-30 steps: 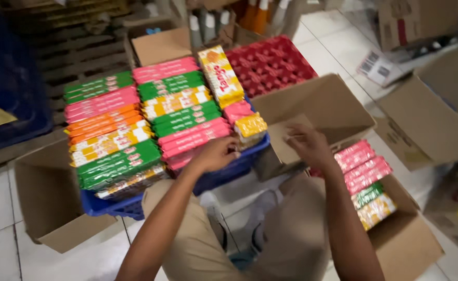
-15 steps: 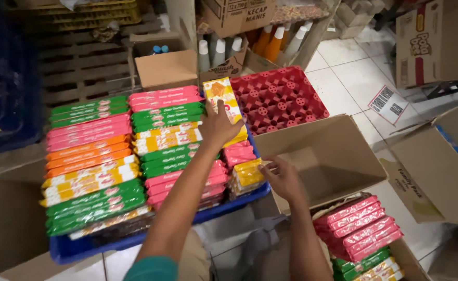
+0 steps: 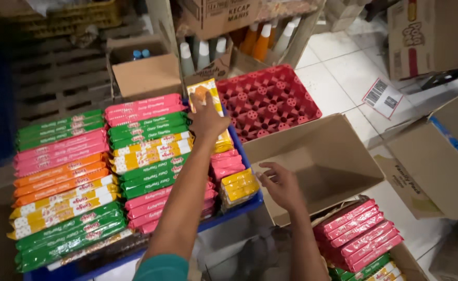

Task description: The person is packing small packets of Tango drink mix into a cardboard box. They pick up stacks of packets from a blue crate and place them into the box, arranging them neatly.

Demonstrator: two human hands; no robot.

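Note:
My left hand (image 3: 206, 118) reaches forward and closes over a tall yellow and orange wafer pack (image 3: 202, 89) that stands at the far end of a blue crate (image 3: 239, 211). The crate holds several rows of flat wafer packs (image 3: 145, 151) in pink, green, orange and yellow. My right hand (image 3: 281, 184) hovers with fingers apart and nothing in it, at the near edge of an empty cardboard box (image 3: 327, 156), just right of small yellow packs (image 3: 239, 186) in the crate.
A red plastic tray (image 3: 273, 99) lies behind the empty box. A second carton with pink and green packs (image 3: 356, 234) sits at lower right, a large open carton (image 3: 437, 161) at right. Bottles (image 3: 262, 41), a small carton (image 3: 145, 75) and a wooden pallet (image 3: 57, 73) stand behind the crate.
My left hand moved from the crate's near edge to the tall yellow pack at its far end and closed on it. My right hand left the box flap and now hovers.

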